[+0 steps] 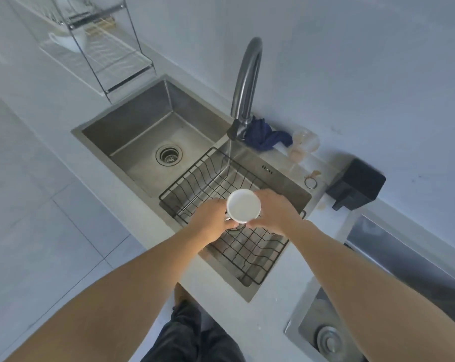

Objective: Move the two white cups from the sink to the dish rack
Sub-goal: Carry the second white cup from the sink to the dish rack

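Both hands, left hand (212,220) and right hand (273,210), hold one white cup (243,205) above the black wire basket (249,246) in the sink (153,131). No writing on the cup can be read.

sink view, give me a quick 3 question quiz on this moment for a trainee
1. True or false: water is running from the faucet into the sink.
2. Which hands hold the white cup? A) left hand only B) right hand only C) both hands
3. Fill in: a second white cup already sits in the ____ on the counter, far left.

Key
1. True: a thin stream falls beside the wire basket.
2. C: the left hand and right hand grip it from either side, above the basket.
3. dish rack.
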